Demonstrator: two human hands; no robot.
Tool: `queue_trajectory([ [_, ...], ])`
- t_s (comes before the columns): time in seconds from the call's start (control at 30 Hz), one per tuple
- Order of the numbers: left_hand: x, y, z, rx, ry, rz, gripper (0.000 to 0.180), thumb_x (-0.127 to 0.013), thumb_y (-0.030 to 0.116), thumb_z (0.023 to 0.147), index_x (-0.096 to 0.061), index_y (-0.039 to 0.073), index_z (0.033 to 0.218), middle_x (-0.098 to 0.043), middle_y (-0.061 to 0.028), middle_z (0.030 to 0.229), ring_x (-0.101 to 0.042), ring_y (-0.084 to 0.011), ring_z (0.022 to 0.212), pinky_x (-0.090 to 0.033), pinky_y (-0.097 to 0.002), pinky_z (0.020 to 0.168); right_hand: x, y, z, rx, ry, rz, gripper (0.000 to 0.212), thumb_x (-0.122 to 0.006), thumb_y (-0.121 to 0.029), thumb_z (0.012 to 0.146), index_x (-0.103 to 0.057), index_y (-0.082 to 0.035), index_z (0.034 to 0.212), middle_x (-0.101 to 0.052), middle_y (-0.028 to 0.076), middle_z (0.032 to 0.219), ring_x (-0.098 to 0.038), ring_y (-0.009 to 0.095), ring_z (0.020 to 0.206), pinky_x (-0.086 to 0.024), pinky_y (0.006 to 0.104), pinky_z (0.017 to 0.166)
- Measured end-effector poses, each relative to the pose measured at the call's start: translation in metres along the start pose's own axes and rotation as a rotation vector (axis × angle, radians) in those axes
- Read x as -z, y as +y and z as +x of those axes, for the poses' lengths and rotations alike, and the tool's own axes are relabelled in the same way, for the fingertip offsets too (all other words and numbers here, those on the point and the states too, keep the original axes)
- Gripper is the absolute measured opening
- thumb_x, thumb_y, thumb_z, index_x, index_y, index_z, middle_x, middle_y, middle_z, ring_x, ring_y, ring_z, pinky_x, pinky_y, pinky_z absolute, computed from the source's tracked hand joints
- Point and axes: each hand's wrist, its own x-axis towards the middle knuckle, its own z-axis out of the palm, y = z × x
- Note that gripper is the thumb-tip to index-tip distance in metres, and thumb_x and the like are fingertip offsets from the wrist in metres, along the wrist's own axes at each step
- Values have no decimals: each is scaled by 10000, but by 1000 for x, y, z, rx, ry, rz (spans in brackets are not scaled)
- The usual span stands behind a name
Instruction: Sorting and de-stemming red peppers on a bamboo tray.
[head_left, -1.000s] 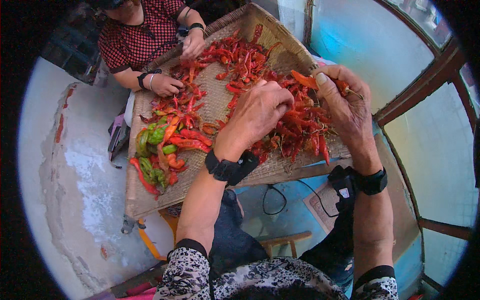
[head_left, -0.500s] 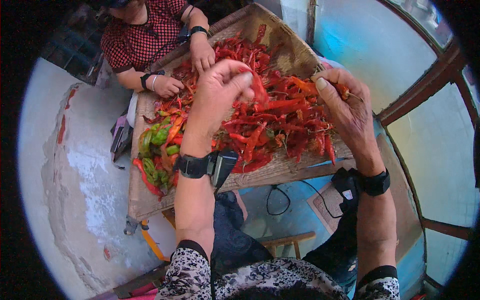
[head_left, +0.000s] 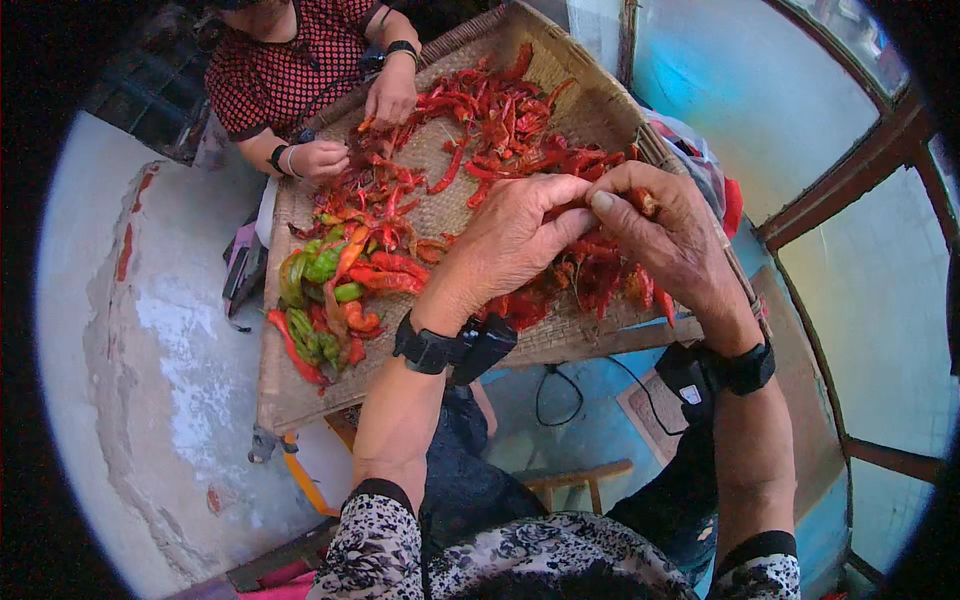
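My left hand [head_left: 530, 235] and my right hand [head_left: 662, 232] meet over the right side of a woven tray [head_left: 440, 140]. In my right hand's curled fingers is a chili pepper [head_left: 643, 200], its orange-brown end showing beside the forefinger. The fingers of my left hand are pinched together against the right thumb; whatever lies between them is hidden. Beneath and beyond both hands spread red chili peppers [head_left: 515, 110], many wrinkled. Green peppers [head_left: 322, 265] and orange-red ones lie in a heap at the tray's near left.
Across the tray at far left, a co-worker's hands [head_left: 390, 97] are over the red peppers. Window panes with a brown frame [head_left: 830, 205] close off the right. Below the tray are a wooden stool [head_left: 575, 480] and a black cable [head_left: 560, 400]. A plastic bag [head_left: 690, 150] sits behind the tray.
My left hand has moved right and nearer, away from a blurred red pepper, to meet my right hand. The co-worker's hands have shifted back, and more bare weave shows mid-tray.
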Motion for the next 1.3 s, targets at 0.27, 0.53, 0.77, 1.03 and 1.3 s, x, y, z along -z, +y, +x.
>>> queue_trajectory([
  [0.27,33,-21,8,120,648,-141,290,-623,142,903,-609,-3,1153,-670,-88,951,-604,-151,821,-504,-286,750,11,3,-3,-83,107,46,323,-603,-198,927,-537,10,1165,-600,70,776,-554,128,687,-455,277,615],
  [0.53,6,-45,-5,49,82,634,223,-635,149,866,-653,30,1053,-666,-112,999,-633,-254,891,-493,-350,816,8,2,-1,-88,178,15,328,-606,-187,924,-542,12,1178,-584,65,764,-524,122,671,-441,268,593],
  [0.77,8,-25,-7,64,194,562,187,-664,137,843,-644,23,990,-674,-90,971,-637,-259,860,-499,-348,779,10,6,-1,6,199,-56,237,-605,-162,916,-611,18,1070,-604,62,793,-546,132,714,-457,279,646],
  [1.03,33,-6,-5,275,301,-321,170,-598,192,940,-636,49,1025,-658,7,854,-605,-48,751,-489,-202,637,13,4,-5,15,129,-91,203,-594,-159,918,-626,23,1002,-628,99,805,-579,149,746,-466,298,668],
  [1.3,50,-34,-3,293,542,-338,278,-593,231,929,-606,13,1100,-654,-49,864,-621,-108,773,-504,-265,695,12,3,-5,24,74,-165,213,-579,-167,909,-625,19,1003,-638,118,785,-601,197,711,-472,318,672],
])
